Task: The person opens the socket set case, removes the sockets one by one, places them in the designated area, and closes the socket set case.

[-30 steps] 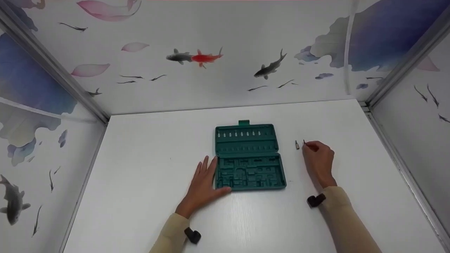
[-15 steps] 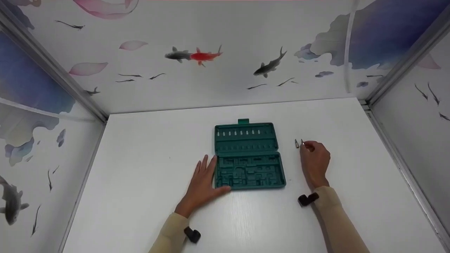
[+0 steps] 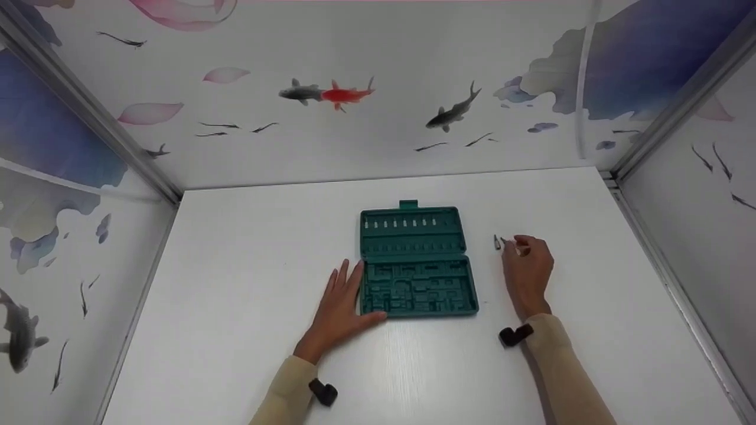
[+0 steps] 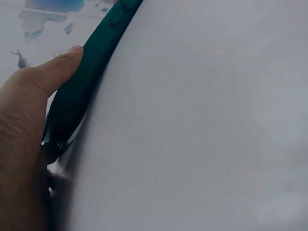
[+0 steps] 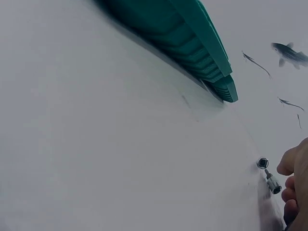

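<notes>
In the head view my left hand [image 3: 339,316] rests with straight fingers at the left side of an open green tool case [image 3: 469,286], its thumb along the front edge. The left wrist view shows that thumb [image 4: 67,62] touching the case wall. My right hand [image 3: 530,265] is right of the case, fingers bent and thumb slightly apart from the index finger. At its fingertips is a small metal socket bit [image 5: 273,183], tilted leftward; in the right wrist view a narrow gap separates it from the fingers. Beside it lies a second socket bit [image 3: 497,242].
Several silvery bits [image 3: 404,224] stand in a row in the case's far half; the near half has moulded recesses. A white tabletop [image 3: 254,254] lies below, with a fish-printed wall [image 3: 378,141] behind and side walls left and right.
My right hand has shifted slightly left with the small bit, which has gone from nearly upright in the picture to leaning left. The thumb and index finger have parted. My left hand stays still.
</notes>
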Available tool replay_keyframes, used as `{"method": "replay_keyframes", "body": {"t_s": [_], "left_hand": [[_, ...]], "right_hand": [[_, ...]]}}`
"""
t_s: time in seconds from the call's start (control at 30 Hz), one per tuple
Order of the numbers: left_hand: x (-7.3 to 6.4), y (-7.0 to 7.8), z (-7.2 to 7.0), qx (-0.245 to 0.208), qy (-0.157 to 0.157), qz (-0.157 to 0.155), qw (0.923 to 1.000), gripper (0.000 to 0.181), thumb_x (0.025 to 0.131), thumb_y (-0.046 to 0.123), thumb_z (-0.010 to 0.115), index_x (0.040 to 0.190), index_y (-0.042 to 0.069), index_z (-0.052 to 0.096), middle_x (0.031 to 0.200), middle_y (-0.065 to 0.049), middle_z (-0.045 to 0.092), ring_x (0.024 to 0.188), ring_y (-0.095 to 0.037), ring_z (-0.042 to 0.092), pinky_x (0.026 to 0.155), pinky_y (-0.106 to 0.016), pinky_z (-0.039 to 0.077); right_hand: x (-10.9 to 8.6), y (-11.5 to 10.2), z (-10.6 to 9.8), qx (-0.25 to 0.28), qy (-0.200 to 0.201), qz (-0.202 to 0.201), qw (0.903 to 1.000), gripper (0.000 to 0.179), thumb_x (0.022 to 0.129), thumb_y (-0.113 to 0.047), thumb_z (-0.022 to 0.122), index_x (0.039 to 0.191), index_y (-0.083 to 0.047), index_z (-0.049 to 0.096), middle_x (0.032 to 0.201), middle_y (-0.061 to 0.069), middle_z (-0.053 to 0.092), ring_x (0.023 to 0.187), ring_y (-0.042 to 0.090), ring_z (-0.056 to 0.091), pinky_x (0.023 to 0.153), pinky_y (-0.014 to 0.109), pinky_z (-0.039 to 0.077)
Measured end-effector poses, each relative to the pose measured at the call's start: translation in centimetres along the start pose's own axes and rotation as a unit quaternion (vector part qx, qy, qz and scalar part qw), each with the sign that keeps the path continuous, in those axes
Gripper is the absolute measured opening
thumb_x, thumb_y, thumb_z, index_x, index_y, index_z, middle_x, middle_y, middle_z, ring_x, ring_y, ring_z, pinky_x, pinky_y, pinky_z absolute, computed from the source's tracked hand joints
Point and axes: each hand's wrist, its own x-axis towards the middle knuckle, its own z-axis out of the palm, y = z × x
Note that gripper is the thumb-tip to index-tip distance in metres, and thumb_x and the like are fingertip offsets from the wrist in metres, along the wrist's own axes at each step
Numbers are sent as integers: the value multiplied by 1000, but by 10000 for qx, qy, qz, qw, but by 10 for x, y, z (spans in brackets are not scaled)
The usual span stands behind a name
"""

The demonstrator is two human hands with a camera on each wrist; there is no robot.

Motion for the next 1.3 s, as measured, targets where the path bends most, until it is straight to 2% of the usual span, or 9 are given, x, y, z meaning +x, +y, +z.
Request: {"method": "replay_keyframes", "body": {"t_s": [0.1, 0.27, 0.47, 0.67, 0.8, 0.93, 1.13, 1.3], "left_hand": [[0, -1, 0, -42, -4, -7, 10000, 122, 90, 79, 74, 179, 19, 15, 185, -16, 7, 170, -41, 3, 135, -62, 13], [-1, -4, 0, -89, 4, -27, 10000, 120, 91, 77, 74, 179, 19, 15, 185, -16, 7, 170, -43, 3, 134, -63, 13], [-2, -5, -3, -130, -24, -45, 9999, 120, 92, 76, 74, 179, 21, 14, 185, -16, 6, 170, -42, 0, 134, -65, 12], [0, -5, -4, 19, -135, 35, 9999, 119, 94, 75, 70, 179, 17, 11, 185, -18, 5, 170, -41, -1, 135, -62, 8], [2, -3, -3, 53, -133, 273, 9995, 117, 97, 73, 69, 178, 11, 12, 184, -20, 8, 171, -41, 0, 135, -63, 4], [3, -2, -1, 111, -15, 497, 9987, 117, 97, 73, 67, 178, 7, 13, 183, -22, 13, 170, -41, 4, 135, -64, 3], [0, 1, 2, 88, 132, 458, 9988, 116, 96, 74, 68, 178, 9, 16, 183, -21, 13, 170, -40, 5, 135, -63, 5], [0, 2, 5, 202, 170, 335, 9991, 122, 92, 77, 70, 178, 10, 15, 184, -19, 12, 171, -37, 5, 136, -59, 4]], "right_hand": [[2, -5, -1, 48, 8, -37, 10000, 31, 109, -24, 67, 128, -1, 75, 118, 15, 70, 101, 25, 59, 88, 34, 48], [11, -26, 0, 130, -94, -692, 9975, 23, 106, -11, 72, 122, 4, 77, 115, 20, 73, 95, 26, 61, 83, 27, 47], [16, -53, 14, 368, -720, -1167, 9899, 22, 103, -6, 75, 121, 6, 77, 114, 21, 74, 95, 29, 65, 82, 26, 48], [19, -67, 34, 281, -1582, -1433, 9766, 25, 104, -8, 76, 124, 7, 76, 118, 22, 74, 101, 34, 68, 86, 37, 54], [23, -73, 46, 214, -2004, -1521, 9676, 25, 105, -9, 75, 125, 6, 76, 119, 22, 73, 104, 35, 68, 89, 46, 56], [27, -81, 55, 145, -2465, -1678, 9544, 29, 106, -10, 74, 130, 7, 73, 122, 23, 71, 111, 37, 67, 96, 53, 56], [34, -92, 67, -56, -2949, -1918, 9361, 33, 106, -10, 73, 133, 9, 71, 128, 26, 67, 120, 40, 64, 106, 60, 53], [38, -96, 77, -203, -3146, -1797, 9318, 37, 106, -11, 73, 135, 11, 69, 132, 28, 66, 124, 43, 62, 109, 61, 50]]}}
